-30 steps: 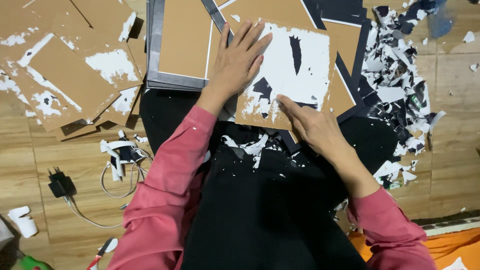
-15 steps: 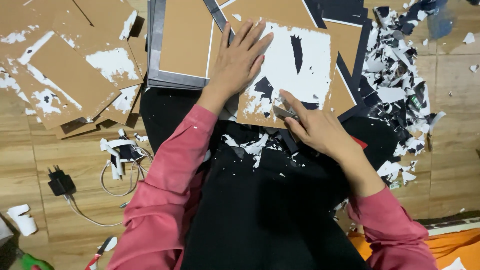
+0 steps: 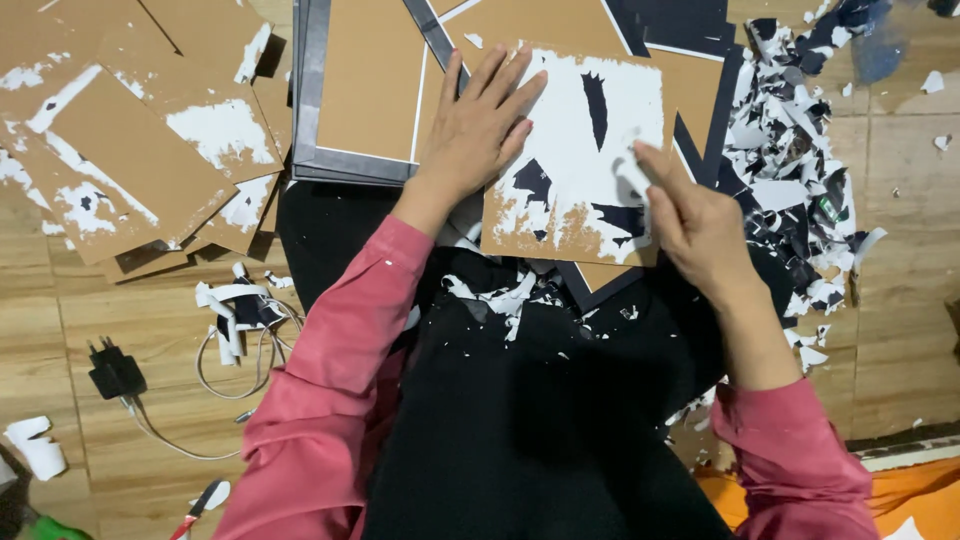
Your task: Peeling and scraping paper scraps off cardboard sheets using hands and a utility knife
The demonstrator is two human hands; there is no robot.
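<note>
- A black cloth (image 3: 540, 420) is covering the person's lap, flecked with white paper bits.
- The brown board (image 3: 590, 170), patched with white and black paper, is lying at the lap's far edge, partly over the floor.
- The right hand (image 3: 695, 225) is pinching a white paper scrap (image 3: 632, 175) between thumb and forefinger at the board's right part.
- The left hand (image 3: 480, 125) is lying flat on the board's left edge, fingers spread wide.
- Torn scraps (image 3: 800, 160) are piling up to the right; more boards (image 3: 110, 170) are lying to the left.
</note>
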